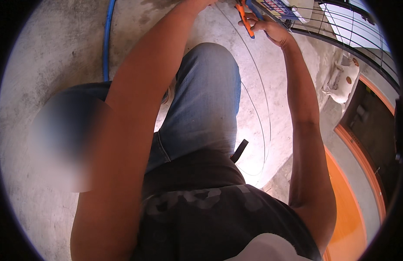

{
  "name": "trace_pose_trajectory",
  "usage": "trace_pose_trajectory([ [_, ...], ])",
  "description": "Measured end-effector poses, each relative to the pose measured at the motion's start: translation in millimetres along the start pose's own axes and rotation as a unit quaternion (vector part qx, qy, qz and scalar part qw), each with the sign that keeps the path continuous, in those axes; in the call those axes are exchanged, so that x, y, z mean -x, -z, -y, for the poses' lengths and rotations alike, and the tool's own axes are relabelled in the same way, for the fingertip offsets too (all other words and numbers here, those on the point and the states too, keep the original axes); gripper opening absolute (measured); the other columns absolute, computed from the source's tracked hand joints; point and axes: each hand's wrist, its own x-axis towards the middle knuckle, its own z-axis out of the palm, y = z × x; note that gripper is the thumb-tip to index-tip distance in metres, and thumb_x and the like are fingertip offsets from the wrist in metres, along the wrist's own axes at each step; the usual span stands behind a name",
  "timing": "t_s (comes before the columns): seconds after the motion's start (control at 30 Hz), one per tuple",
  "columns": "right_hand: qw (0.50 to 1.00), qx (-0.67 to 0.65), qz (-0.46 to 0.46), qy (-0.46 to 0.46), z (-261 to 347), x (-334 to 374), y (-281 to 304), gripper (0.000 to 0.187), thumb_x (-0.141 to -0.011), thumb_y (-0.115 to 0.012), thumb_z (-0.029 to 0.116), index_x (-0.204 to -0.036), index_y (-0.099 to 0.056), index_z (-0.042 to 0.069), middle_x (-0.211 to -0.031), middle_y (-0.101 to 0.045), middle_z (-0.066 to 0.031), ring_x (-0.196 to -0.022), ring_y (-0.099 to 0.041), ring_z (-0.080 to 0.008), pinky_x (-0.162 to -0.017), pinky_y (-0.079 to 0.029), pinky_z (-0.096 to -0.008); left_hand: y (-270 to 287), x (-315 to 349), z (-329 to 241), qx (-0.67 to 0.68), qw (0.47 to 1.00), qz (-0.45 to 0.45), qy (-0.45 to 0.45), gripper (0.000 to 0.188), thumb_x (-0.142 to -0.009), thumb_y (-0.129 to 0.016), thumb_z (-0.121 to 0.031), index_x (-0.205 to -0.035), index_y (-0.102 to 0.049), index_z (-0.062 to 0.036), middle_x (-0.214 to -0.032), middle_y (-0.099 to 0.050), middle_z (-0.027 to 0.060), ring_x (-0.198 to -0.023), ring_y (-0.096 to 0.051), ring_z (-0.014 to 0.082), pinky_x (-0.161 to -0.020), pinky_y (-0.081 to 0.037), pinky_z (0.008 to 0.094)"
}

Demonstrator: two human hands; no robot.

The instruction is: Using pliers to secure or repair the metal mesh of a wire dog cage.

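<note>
My right hand (275,32) is wrapped round a pair of pliers (246,22) with orange and blue handles, near the top edge. The jaws of the pliers run out of the picture. My left arm reaches up to the same edge, where only a bit of my left hand (205,1) shows; its fingers are cut off from view. Between the arms a thin wire (259,71) curves down from the top and loops over the pale concrete floor beside my bent knee.
A black wire-mesh frame (317,33) with a colourful printed panel (285,9) stands at the upper right. Beyond it lies a white dog with brown patches (342,81), close to an orange-edged doorway (358,141). A blue hose (107,41) runs along the floor at the left.
</note>
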Motion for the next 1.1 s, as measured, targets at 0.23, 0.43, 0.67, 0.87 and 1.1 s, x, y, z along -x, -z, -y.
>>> trace_pose_trajectory([
  [0.23,1.0,-0.009,-0.009,0.01,-14.4,-3.5,-0.9,0.068,-0.067,-0.064,0.024,-0.131,-0.052,0.002,-0.133,-0.053,-0.0198,-0.124,-0.048,-0.0316,-0.108,-0.031,-0.0408,-3.3,7.4,-13.1,0.057,0.995,0.033,0.074,0.012,-0.088,-0.063,-0.019,-0.092,-0.071,-0.0113,-0.067,-0.06,0.003,-0.056,-0.052,0.0143,-0.051,-0.041,0.0322],
  [0.43,0.998,0.048,-0.026,0.011,-14.4,-14.0,-0.4,0.062,-0.068,-0.065,0.028,-0.123,-0.057,0.001,-0.122,-0.058,-0.0147,-0.114,-0.053,-0.0265,-0.102,-0.034,-0.0382,6.5,10.4,-20.5,0.024,0.995,0.042,0.09,0.015,-0.089,-0.061,-0.022,-0.094,-0.071,-0.0117,-0.068,-0.059,0.003,-0.054,-0.049,0.0146,-0.048,-0.039,0.0328],
  [0.67,0.997,0.063,-0.04,0.006,-20.7,-14.0,2.5,0.057,-0.067,-0.066,0.03,-0.115,-0.061,0.0,-0.103,-0.062,-0.0108,-0.099,-0.055,-0.0234,-0.092,-0.038,-0.0335,10.0,15.5,-24.6,0.028,0.995,0.053,0.081,0.016,-0.09,-0.06,-0.025,-0.096,-0.07,-0.013,-0.068,-0.058,0.0028,-0.051,-0.047,0.0148,-0.047,-0.039,0.0331],
  [0.87,0.993,0.1,-0.063,-0.023,-17.2,-10.3,-1.0,0.055,-0.065,-0.065,0.029,-0.111,-0.063,-0.001,-0.101,-0.062,-0.0128,-0.094,-0.056,-0.0247,-0.086,-0.041,-0.032,10.4,20.2,-26.6,0.031,0.992,0.063,0.107,0.016,-0.09,-0.061,-0.026,-0.096,-0.07,-0.0155,-0.066,-0.057,0.0025,-0.05,-0.046,0.0149,-0.046,-0.038,0.0338],
  [1.1,0.99,0.127,-0.066,-0.006,-13.2,-6.1,-1.6,0.058,-0.064,-0.064,0.029,-0.114,-0.062,-0.002,-0.105,-0.062,-0.0154,-0.094,-0.056,-0.0259,-0.083,-0.042,-0.0331,12.2,20.7,-24.2,0.024,0.992,0.07,0.106,0.017,-0.089,-0.062,-0.029,-0.098,-0.07,-0.0169,-0.066,-0.057,0.0031,-0.049,-0.045,0.0151,-0.045,-0.038,0.0351],
])
